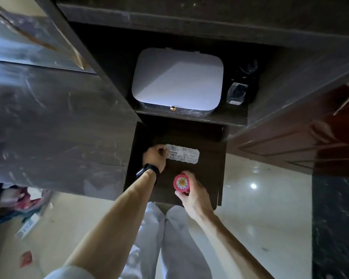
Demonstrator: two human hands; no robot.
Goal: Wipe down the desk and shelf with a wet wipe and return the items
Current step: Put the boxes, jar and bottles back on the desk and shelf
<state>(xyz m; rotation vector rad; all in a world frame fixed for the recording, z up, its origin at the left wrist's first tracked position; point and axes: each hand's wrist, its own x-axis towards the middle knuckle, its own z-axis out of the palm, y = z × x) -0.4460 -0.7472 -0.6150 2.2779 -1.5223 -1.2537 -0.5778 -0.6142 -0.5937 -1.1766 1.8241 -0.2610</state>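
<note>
My left hand grips the left end of a clear plastic organizer box that lies on the dark pull-out desk board. A black watch sits on that wrist. My right hand holds a small round pink container with a daisy pattern on its lid, just above the board's front part. On the shelf above stands a white rounded case with a small gold clasp at its front. No wet wipe is visible.
Small clear packets and dark items lie to the right of the white case on the shelf. Dark cabinet panels close in on the left and right. Below is a glossy tiled floor with scattered litter at the left.
</note>
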